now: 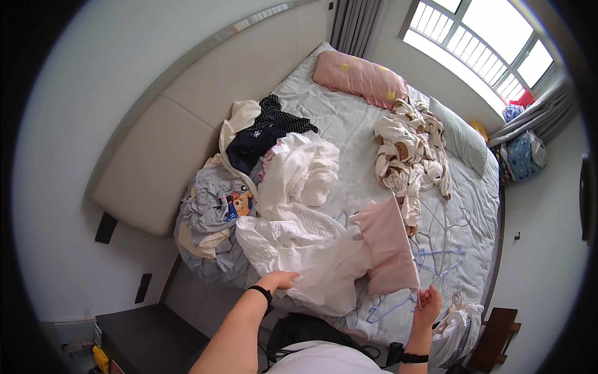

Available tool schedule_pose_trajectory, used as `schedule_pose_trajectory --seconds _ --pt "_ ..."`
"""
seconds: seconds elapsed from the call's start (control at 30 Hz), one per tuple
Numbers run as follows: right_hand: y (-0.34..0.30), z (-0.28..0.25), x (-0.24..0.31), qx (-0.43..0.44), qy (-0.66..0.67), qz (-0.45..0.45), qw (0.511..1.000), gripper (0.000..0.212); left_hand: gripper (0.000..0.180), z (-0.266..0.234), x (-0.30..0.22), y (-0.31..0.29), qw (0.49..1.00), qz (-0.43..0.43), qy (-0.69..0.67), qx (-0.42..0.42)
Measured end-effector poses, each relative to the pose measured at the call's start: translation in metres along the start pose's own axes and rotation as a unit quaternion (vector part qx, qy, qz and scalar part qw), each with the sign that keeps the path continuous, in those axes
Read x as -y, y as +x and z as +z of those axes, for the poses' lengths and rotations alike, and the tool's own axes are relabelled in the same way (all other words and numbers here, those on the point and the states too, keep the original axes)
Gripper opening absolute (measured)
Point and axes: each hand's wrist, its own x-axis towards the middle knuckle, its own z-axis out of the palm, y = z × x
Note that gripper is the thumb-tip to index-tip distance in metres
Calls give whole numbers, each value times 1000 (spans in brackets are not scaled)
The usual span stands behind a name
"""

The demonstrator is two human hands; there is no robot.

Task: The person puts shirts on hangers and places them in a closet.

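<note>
**Spreading a pink garment over a laundry-strewn bed**

The bed (374,143) carries everything: a pink pillow (360,78) near its head edge by the window, a cream patterned blanket (408,153) bunched toward its far side, and a heap of mixed clothes (240,168) along the headboard-side edge. A white sheet-like pile (299,230) fills the near middle, with thin wire hangers (436,249) scattered beside it toward the foot corner.

The pink garment (389,246) hangs stretched above the near edge. The right hand (430,302) pinches its lower corner with closed fingers; the left hand (283,279) grips white fabric that runs up to it. Doing this well likely means keeping both corners taut and level, lifting clear of the hangers so nothing snags.
</note>
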Motion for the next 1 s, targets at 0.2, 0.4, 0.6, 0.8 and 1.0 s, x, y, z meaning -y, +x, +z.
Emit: schedule_pose_trajectory --seconds 0.2,0.4,0.6,0.8,1.0 --pt "4 -18 7 -2 7 -8 1000 23 46 -19 -14 -30 938 -215 245 118" --pt "-4 -49 1 -7 31 19 999 22 60 -11 -105 11 978 64 65 -187" --pt "-19 -82 26 -21 30 -27 999 24 60 25 -182 49 960 -12 55 -275" --pt "-49 -121 52 -17 40 -70 997 22 37 35 -152 66 964 -51 75 -249" --pt "-60 -157 67 -4 2 -81 997 26 29 42 -170 27 968 24 62 -241"
